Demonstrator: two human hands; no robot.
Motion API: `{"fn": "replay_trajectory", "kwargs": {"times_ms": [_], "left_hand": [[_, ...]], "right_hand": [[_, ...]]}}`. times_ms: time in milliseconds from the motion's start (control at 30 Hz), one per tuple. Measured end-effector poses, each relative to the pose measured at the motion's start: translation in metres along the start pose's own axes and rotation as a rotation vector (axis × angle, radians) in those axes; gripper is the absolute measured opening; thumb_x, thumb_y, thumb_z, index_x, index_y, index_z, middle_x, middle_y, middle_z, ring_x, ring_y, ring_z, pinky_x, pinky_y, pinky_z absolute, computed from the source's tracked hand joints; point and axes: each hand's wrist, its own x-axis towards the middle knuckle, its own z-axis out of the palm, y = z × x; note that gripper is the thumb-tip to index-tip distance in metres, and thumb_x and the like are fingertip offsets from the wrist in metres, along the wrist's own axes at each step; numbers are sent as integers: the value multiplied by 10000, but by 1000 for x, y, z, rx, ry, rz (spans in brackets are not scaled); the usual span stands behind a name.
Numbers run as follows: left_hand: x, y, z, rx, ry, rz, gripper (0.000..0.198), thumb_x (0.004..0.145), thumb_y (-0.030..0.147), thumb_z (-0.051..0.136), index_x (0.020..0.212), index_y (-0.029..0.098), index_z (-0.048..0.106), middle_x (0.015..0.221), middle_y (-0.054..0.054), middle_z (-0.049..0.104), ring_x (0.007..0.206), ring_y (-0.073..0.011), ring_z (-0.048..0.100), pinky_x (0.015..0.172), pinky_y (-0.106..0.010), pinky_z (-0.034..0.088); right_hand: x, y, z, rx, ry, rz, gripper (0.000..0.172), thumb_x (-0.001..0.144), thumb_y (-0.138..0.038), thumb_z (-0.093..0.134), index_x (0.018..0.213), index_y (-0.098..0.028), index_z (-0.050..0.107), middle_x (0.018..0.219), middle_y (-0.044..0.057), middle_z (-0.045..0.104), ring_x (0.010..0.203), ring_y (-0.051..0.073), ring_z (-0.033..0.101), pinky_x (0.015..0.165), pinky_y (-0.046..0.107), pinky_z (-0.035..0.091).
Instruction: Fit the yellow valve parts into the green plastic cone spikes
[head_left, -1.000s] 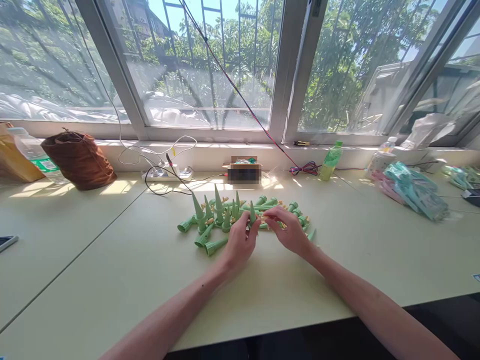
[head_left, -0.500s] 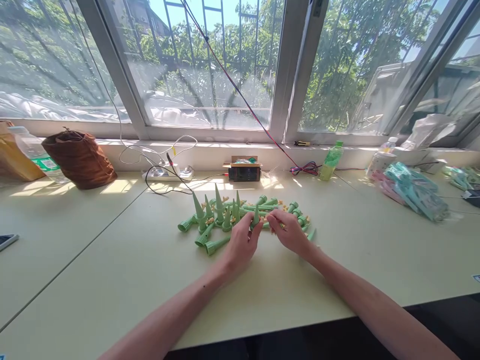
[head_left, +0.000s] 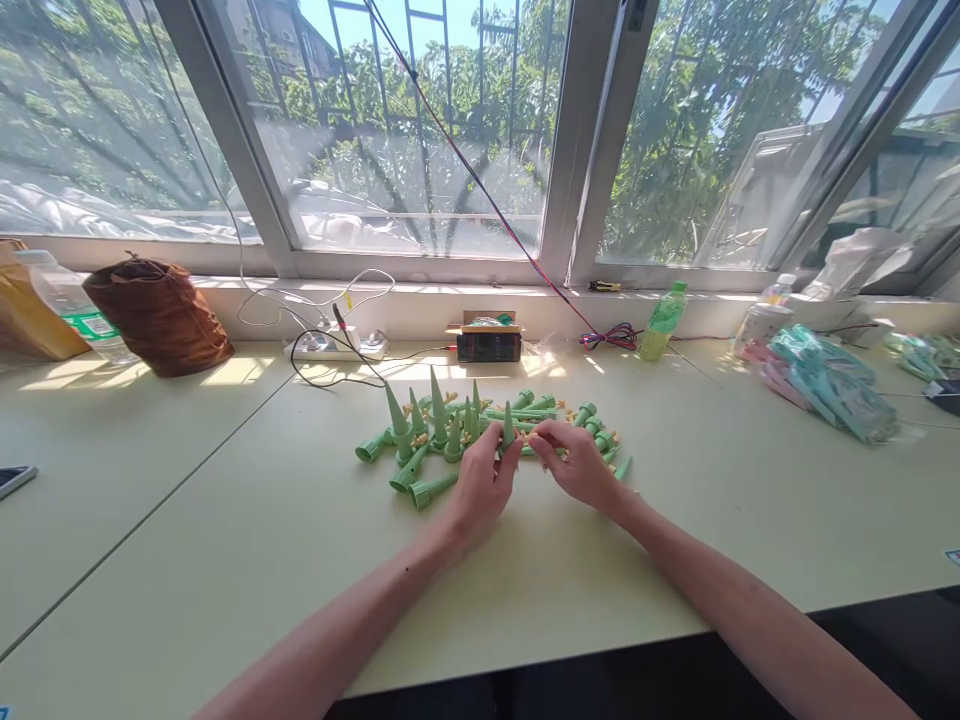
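A heap of green plastic cone spikes (head_left: 442, 435) with small yellow fittings lies in the middle of the pale table (head_left: 225, 540). Some stand upright, others lie flat. My left hand (head_left: 480, 485) pinches one upright green cone (head_left: 508, 425) at its base. My right hand (head_left: 577, 465) is closed in a pinch just right of that cone, on a small piece I cannot make out, with more cones (head_left: 600, 430) lying behind it.
Along the window sill stand a small dark box (head_left: 487, 345), a power strip with cables (head_left: 334, 347), a green bottle (head_left: 663, 320) and a brown bag (head_left: 157, 315). Teal packets (head_left: 829, 380) lie at the right. A phone (head_left: 15, 480) lies at the far left.
Both hands stay at the heap. The cone in my left hand shifted slightly right and back again, and my right fingers moved closer to it.
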Motion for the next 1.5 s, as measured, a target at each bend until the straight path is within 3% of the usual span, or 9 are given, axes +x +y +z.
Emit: {"fn": "replay_trajectory", "kwargs": {"times_ms": [267, 500, 733, 933, 1167, 1333, 1500], "left_hand": [[-1, 1, -1, 22, -26, 48, 226, 986, 385, 427, 873, 194, 465, 704, 18, 548, 513, -82, 465, 494, -210, 430], [0, 0, 0, 20, 5, 21, 223, 986, 390, 431, 881, 197, 466, 692, 21, 534, 510, -86, 460, 484, -213, 422], [-1, 0, 0, 45, -13, 25, 258, 988, 408, 422, 828, 206, 417, 703, 18, 523, 554, -105, 500, 492, -221, 422], [-1, -3, 2, 46, -20, 37, 267, 991, 405, 424, 815, 206, 395, 732, 11, 519, 600, -113, 531, 512, -220, 432], [0, -1, 0, 61, 26, 17, 238, 991, 407, 419, 888, 199, 468, 703, 7, 542, 535, -107, 493, 481, -225, 404], [0, -2, 0, 62, 14, 27, 242, 992, 409, 419, 881, 199, 465, 729, -5, 562, 575, -120, 528, 503, -231, 423], [-1, -3, 1, 76, 1, 43, 254, 987, 404, 426, 840, 199, 440, 770, -16, 578, 633, -129, 559, 544, -233, 456]], "right_hand": [[-1, 0, 0, -1, 36, 29, 482, 1029, -434, 371, 614, -202, 447, 495, -31, 437, 476, 115, 416, 500, 262, 340], [-3, -3, -1, 77, 40, 31, 209, 972, -398, 526, 985, -199, 592, 778, 37, 642, 595, 145, 563, 562, 278, 480], [-2, -2, 0, 82, 1, 28, 224, 987, -389, 498, 893, -202, 577, 689, 11, 606, 570, 142, 549, 543, 270, 454], [-1, -2, 0, 18, -13, 37, 392, 1020, -424, 410, 721, -202, 531, 549, -22, 512, 504, 126, 472, 525, 265, 400], [-2, -3, 0, 90, -8, 35, 223, 980, -412, 510, 970, -200, 580, 700, 7, 605, 566, 140, 548, 545, 269, 463], [-2, -3, -1, 69, -19, 27, 259, 992, -422, 482, 889, -205, 578, 644, -1, 569, 552, 144, 527, 530, 272, 440], [-2, -1, 1, 15, -14, 40, 442, 1015, -455, 414, 650, -211, 467, 527, -24, 491, 486, 124, 454, 506, 267, 377]]}}
